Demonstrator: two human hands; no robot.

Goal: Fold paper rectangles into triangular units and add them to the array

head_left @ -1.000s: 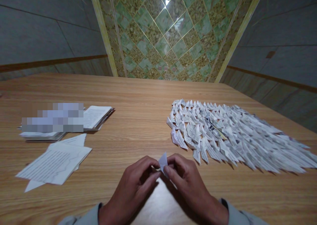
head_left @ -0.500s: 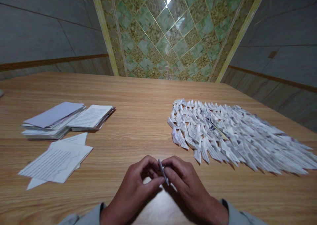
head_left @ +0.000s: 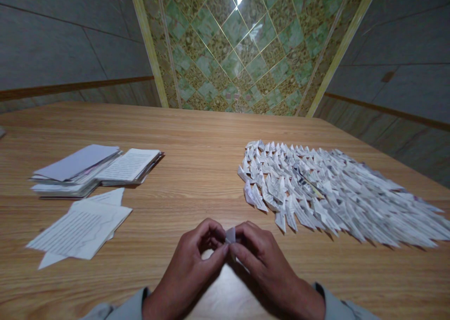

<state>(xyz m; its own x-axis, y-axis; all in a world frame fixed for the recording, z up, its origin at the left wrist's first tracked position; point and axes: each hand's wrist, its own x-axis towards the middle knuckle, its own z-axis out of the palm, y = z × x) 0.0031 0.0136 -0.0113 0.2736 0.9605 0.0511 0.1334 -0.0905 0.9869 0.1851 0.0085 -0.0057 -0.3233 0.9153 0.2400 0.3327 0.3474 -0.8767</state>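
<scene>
The **left hand** [head_left: 188, 263] and **right hand** [head_left: 270, 263], in grey sleeves, meet at the near centre of the light oak-grain wooden tabletop [head_left: 200, 170]. Their fingers [head_left: 214, 249] are brought together and clamped from both sides on a small folded white paper piece [head_left: 230, 235], which is mostly hidden, with only a pale point showing between the fingertips. To the right, just beyond the right hand, a large, dense array of folded printed-paper pieces [head_left: 326, 188] lies in overlapping rows. To the far left sits a pile of pale paper sheets [head_left: 77, 167] beside an open, text-printed paper booklet [head_left: 130, 165]. Nearer, left of the hands, lie loose printed white sheets [head_left: 79, 231]. Beyond the tabletop rises a green patterned tile wall [head_left: 239, 43].
</scene>
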